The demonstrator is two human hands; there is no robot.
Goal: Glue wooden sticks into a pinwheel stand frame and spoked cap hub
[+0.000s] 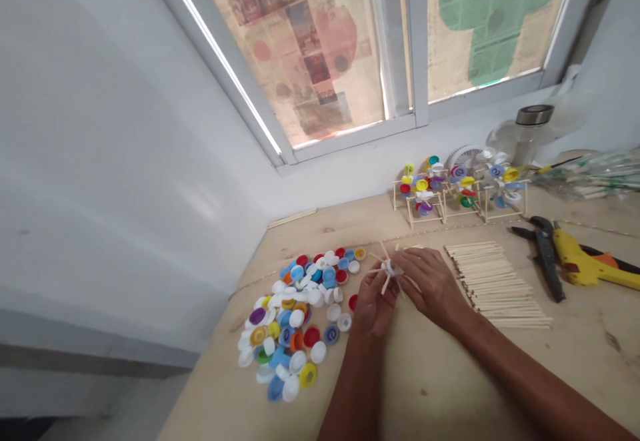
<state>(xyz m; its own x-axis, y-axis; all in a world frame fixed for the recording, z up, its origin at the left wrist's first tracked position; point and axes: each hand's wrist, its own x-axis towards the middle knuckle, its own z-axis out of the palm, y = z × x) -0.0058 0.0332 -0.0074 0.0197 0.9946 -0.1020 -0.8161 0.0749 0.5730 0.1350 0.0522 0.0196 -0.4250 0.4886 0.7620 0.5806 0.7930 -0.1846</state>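
Note:
Between my hands is a small wheel (388,267), a white bottle cap hub with thin wooden sticks poking out around it like spokes. My left hand (373,302) is closed on the wheel from below and the left. From the right, my right hand (431,281) has its fingers on the hub and a stick, thumb and fingertips pressed together. What exactly sits under the right fingertips is hidden. A spread of loose bottle caps (295,317) in many colours lies left of my left hand. Thin wooden sticks (495,284) lie side by side in a row beyond my right hand.
At the back stand several stick frames with cap wheels (465,191), near a clear bottle (525,134). On the right lie black-handled pliers (545,261), a yellow glue gun (585,261) and plastic-wrapped sticks (595,174). A wall and window (417,117) border the wooden table (440,387).

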